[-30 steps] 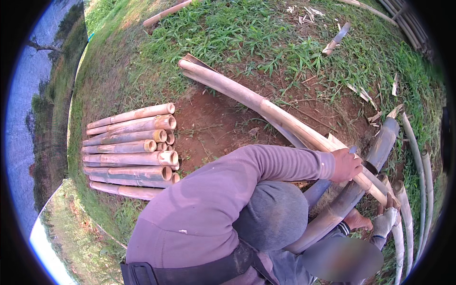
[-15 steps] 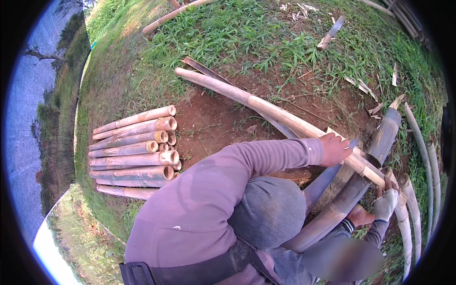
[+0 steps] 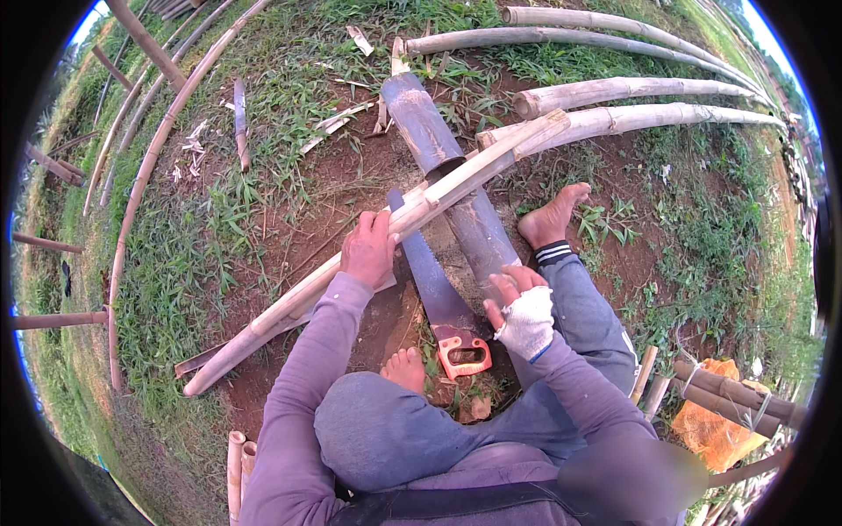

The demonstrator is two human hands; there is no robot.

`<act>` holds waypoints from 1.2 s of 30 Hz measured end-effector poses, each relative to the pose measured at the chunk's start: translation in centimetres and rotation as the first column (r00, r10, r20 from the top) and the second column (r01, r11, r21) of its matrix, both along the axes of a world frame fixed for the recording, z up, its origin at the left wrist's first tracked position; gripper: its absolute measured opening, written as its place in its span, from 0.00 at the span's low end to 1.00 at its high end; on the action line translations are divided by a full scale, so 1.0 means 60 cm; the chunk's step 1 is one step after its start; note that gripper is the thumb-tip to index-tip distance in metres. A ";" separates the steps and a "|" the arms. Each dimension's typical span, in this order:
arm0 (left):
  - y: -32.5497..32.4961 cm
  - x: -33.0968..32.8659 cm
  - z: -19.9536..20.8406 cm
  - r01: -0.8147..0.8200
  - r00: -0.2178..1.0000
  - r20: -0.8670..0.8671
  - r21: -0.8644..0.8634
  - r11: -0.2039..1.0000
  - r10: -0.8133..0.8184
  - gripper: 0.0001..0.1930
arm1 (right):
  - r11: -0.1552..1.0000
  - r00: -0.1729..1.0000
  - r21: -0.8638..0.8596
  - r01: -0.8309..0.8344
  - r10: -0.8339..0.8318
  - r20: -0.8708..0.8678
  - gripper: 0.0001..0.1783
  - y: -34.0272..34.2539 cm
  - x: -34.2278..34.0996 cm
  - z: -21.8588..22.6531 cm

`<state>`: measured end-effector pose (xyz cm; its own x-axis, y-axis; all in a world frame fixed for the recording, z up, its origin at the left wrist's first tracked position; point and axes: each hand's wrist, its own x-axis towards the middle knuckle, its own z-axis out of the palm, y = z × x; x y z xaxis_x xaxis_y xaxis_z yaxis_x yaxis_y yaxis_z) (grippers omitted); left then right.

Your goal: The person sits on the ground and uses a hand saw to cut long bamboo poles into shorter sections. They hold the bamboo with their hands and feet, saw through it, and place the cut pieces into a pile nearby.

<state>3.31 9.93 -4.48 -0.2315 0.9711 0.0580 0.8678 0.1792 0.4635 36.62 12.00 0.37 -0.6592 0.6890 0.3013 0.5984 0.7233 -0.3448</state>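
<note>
My left hand [image 3: 368,249] is closed around a long, pale bamboo pole [image 3: 285,311], which slants from lower left to upper right. Its far part lies across a thick, dark bamboo log [image 3: 482,230] beside a dark opening [image 3: 445,169] in the log. My right hand [image 3: 526,307], in a white fingerless glove, is off the pole with fingers apart and slightly blurred, over the log's near part. Between my hands rests a handsaw [image 3: 427,279] with an orange handle [image 3: 463,352], its blade tip next to the pole. A split bamboo strip [image 3: 200,358] lies under the pole.
Several bamboo poles [image 3: 605,90] lie at the far right. A knife [image 3: 240,123] and pale chips [image 3: 195,147] are on the grass at far left. My bare feet [image 3: 548,215] flank the log. Tied bamboo [image 3: 728,399] and an orange sack [image 3: 715,430] stand near right.
My view has swung round to the right and become more upright. My right hand has left the pole's far end and come back toward me. The left hand stays on the pole.
</note>
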 end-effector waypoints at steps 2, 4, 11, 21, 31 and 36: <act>0.004 0.008 0.009 0.008 1.000 0.020 -0.036 0.999 -0.008 0.25 | 0.954 0.969 -0.235 -0.185 0.217 0.120 0.32 -0.104 0.027 -0.044; -0.002 -0.001 -0.007 0.027 0.998 -0.061 -0.019 0.999 -0.029 0.29 | 0.866 0.880 -0.438 -0.240 0.385 0.279 0.32 -0.175 0.027 -0.072; 0.023 0.012 0.015 -0.036 0.964 -0.259 -0.326 0.945 -0.052 0.40 | 0.881 0.738 -0.429 -0.198 0.422 0.526 0.23 -0.201 0.008 -0.156; -0.130 -0.105 0.030 -0.131 0.943 -0.332 -0.369 0.920 0.001 0.41 | 0.907 0.972 -0.399 -0.134 0.198 0.123 0.15 -0.225 0.085 0.026; -0.345 -0.201 -0.036 -0.135 0.948 -0.316 -0.321 0.937 0.028 0.42 | 0.940 0.976 -0.341 0.034 -0.104 -0.190 0.17 -0.326 0.271 0.205; -0.331 -0.186 -0.035 -0.130 0.954 -0.298 -0.305 0.943 0.035 0.41 | 0.845 0.861 -0.486 0.221 -0.403 -0.310 0.14 -0.314 0.220 0.204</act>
<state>-7.87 -9.95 -6.55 -0.3313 0.9271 -0.1752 0.9299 0.3522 0.1057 49.83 -6.81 12.59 -0.2778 0.9537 0.1153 0.5170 0.2496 -0.8188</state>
